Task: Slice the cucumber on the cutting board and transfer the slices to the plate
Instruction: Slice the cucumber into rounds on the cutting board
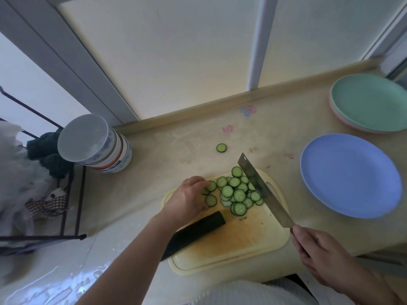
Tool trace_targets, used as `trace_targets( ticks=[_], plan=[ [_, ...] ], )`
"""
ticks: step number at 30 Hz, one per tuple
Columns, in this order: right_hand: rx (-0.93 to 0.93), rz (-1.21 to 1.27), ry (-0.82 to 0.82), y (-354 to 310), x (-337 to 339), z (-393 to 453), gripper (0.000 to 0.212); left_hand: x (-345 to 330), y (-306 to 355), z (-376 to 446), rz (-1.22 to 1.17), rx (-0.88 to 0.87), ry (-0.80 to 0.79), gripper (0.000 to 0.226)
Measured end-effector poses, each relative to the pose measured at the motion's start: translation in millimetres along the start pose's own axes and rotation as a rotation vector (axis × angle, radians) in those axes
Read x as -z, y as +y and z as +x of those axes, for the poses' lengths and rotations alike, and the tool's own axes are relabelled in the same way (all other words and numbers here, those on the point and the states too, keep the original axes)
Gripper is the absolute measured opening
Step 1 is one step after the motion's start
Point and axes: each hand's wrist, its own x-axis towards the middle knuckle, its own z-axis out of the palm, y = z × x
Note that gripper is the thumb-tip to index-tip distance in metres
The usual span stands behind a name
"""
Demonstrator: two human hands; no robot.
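Slices [236, 193] between hands | left hand [187, 200] fingering slices | right hand [319, 254] gripping knife [263, 189]

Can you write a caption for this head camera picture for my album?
Left hand gathers cucumber slices on the cutting board; right hand holds the knife.

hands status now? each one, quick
Left hand: open, fingertips on the cucumber slices, gripping nothing.
Right hand: closed on the knife handle, blade beside the pile.

Green cucumber slices [235, 192] heaped on yellow cutting board [242, 243]; blue plate [352, 175] bare.
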Motion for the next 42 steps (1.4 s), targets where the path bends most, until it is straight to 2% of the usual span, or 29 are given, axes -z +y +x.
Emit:
trace_targets(
  ticks=[7,14,16,18,19,21,23,27,33,36,42],
  plan=[
    [0.015,-0.051,-0.024,1,-2,1,0.041,-5,6,1,-0.094,0.053,0.054,0.064],
    [0.038,-0.067,-0.055,0,-7,0,0.042,-13,11,-8,-0.201,-0.034,0.107,0.055],
    [0.069,-0.09,-0.085,0,-9,0,0.042,-15,9,-21,-0.162,-0.015,0.177,0.046],
    [0.1,-0.137,-0.116,1,-11,0,0.042,-18,9,-41,-0.033,-0.044,0.293,0.036],
    [0.109,-0.156,-0.135,2,-13,1,0.042,-20,11,-51,0.055,-0.074,0.3,0.036],
    [0.105,-0.168,-0.179,5,-17,4,0.043,-27,15,-68,0.18,-0.102,0.206,0.048],
    [0.099,-0.191,-0.214,7,-23,9,0.045,-36,17,-77,0.228,-0.129,0.146,0.049],
    [0.108,-0.256,-0.26,10,-32,22,0.048,-43,16,-80,0.251,-0.183,0.198,0.04],
    [0.084,-0.27,-0.285,13,-37,33,0.05,-45,10,-85,0.244,-0.162,0.232,0.041],
    [0.047,-0.196,-0.273,14,-32,32,0.049,-45,13,-82,0.247,-0.157,0.235,0.04],
    [0.081,-0.26,-0.226,17,-35,27,0.049,-50,29,-71,0.272,-0.173,0.237,0.039]
  ],
)
